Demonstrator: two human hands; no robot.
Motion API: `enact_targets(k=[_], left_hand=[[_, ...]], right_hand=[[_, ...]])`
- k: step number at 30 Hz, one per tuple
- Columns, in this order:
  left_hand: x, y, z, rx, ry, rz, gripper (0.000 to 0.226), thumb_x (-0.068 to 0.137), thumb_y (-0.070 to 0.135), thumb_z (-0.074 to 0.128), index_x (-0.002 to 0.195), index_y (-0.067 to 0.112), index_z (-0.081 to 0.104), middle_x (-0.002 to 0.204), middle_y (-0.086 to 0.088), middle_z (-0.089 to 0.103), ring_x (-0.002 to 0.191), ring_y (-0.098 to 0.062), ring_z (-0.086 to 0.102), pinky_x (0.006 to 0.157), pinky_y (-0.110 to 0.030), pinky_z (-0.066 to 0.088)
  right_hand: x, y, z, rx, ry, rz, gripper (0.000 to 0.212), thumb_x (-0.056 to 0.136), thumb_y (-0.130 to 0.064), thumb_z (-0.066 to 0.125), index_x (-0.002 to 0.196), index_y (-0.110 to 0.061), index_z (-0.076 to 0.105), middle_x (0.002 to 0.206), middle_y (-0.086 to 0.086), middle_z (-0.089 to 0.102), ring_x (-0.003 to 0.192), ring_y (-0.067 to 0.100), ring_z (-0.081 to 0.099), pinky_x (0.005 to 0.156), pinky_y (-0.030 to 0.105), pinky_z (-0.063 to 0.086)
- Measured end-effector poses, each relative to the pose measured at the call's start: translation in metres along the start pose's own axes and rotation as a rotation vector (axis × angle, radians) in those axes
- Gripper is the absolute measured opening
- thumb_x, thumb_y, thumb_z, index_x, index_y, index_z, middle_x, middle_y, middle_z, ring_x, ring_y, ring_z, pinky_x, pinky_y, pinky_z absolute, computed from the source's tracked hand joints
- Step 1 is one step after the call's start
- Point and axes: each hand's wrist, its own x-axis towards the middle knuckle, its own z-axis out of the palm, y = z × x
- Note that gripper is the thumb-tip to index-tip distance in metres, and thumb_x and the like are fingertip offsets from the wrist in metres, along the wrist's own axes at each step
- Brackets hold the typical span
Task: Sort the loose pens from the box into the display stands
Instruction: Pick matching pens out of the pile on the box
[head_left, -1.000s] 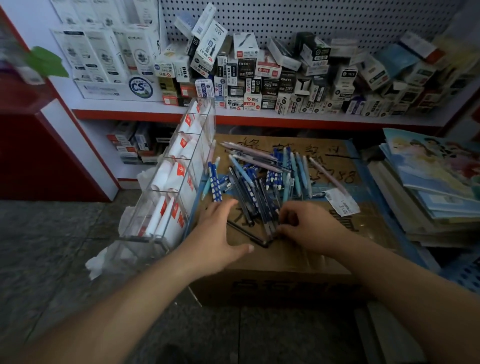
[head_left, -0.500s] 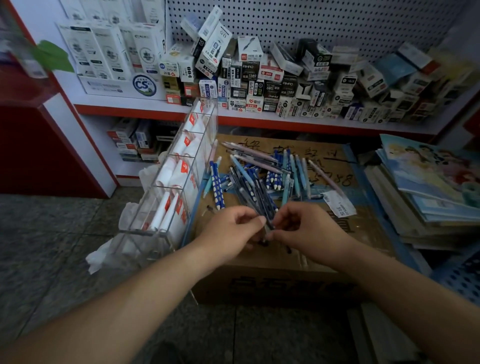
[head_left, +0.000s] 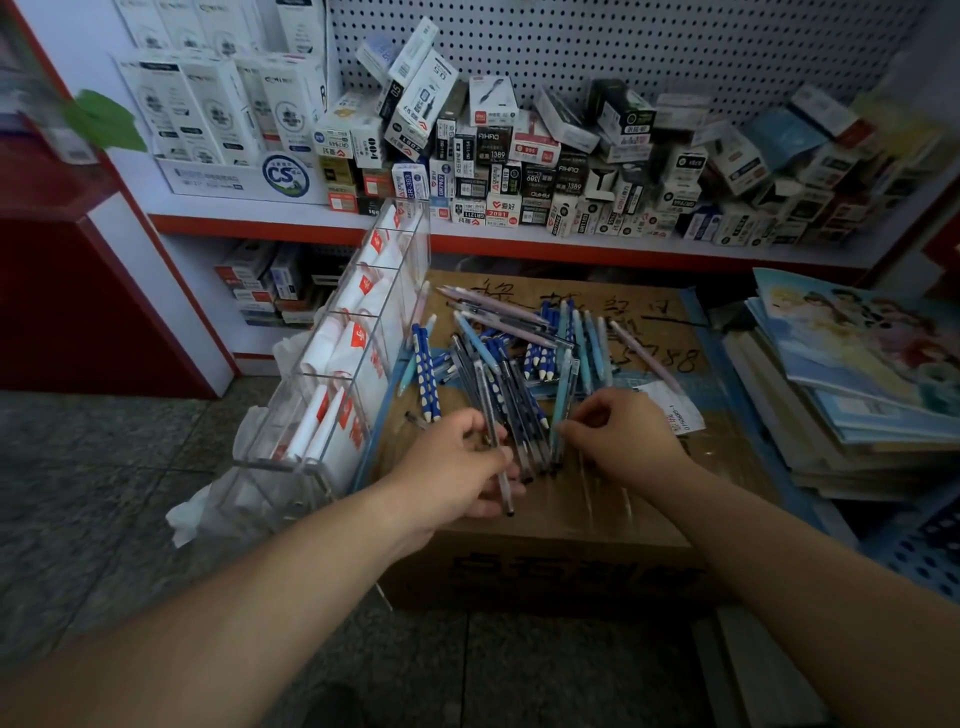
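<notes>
Cardboard box (head_left: 571, 525) beside the clear display stand (head_left: 358, 332) carries the loose pens (head_left: 519, 353); your left grip (head_left: 457, 467) pinches one slim pen (head_left: 505, 493), likely gathering matches; your right grip (head_left: 623, 436) curls into the pile, hold unclear.

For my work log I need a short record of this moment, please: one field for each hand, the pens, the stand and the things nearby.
left hand: grips a dark pen above the box's near edge
right hand: fingertips at a light blue pen; grip unclear
pen pile: loose on top of the cardboard box
display stand: clear, left of the box, white packs inside
nearby: books stacked on the right; small cartons on the shelf behind
</notes>
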Motion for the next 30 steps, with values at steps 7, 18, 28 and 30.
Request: enact_targets(k=[7, 18, 28, 30], left_hand=[[0.002, -0.007, -0.001, 0.073, -0.002, -0.026, 0.021, 0.099, 0.005, 0.059, 0.115, 0.018, 0.06, 0.103, -0.01, 0.073, 0.088, -0.018, 0.076, 0.076, -0.038, 0.064], [0.004, -0.009, 0.002, 0.083, -0.01, -0.043, 0.019, 0.1, 0.003, 0.058, 0.111, 0.018, 0.06, 0.103, -0.013, 0.072, 0.091, -0.022, 0.074, 0.071, -0.033, 0.063], [0.005, -0.01, -0.001, 0.099, -0.013, -0.031, 0.019, 0.1, 0.005, 0.058, 0.112, 0.019, 0.06, 0.104, -0.013, 0.072, 0.087, -0.019, 0.076, 0.076, -0.04, 0.063], [0.006, -0.01, -0.002, 0.088, -0.011, -0.033, 0.018, 0.1, 0.005, 0.058, 0.113, 0.017, 0.06, 0.103, -0.014, 0.073, 0.085, -0.019, 0.076, 0.072, -0.037, 0.062]], right_hand=[[0.012, -0.002, 0.015, -0.015, 0.022, 0.082, 0.034, 0.08, -0.041, 0.083, 0.09, -0.022, 0.058, 0.085, -0.002, 0.066, 0.077, 0.015, 0.066, 0.07, 0.039, 0.061], [0.013, 0.003, 0.014, 0.07, 0.029, 0.145, 0.043, 0.077, -0.037, 0.087, 0.104, -0.022, 0.058, 0.092, -0.002, 0.07, 0.08, 0.016, 0.07, 0.074, 0.041, 0.063], [0.017, -0.011, 0.018, 0.029, -0.039, 0.224, 0.039, 0.077, -0.03, 0.086, 0.095, -0.024, 0.052, 0.094, 0.002, 0.067, 0.083, 0.021, 0.069, 0.073, 0.038, 0.062], [0.016, -0.013, 0.013, 0.061, -0.06, 0.237, 0.032, 0.078, -0.027, 0.086, 0.087, -0.022, 0.056, 0.089, 0.003, 0.068, 0.081, 0.021, 0.07, 0.075, 0.041, 0.063]])
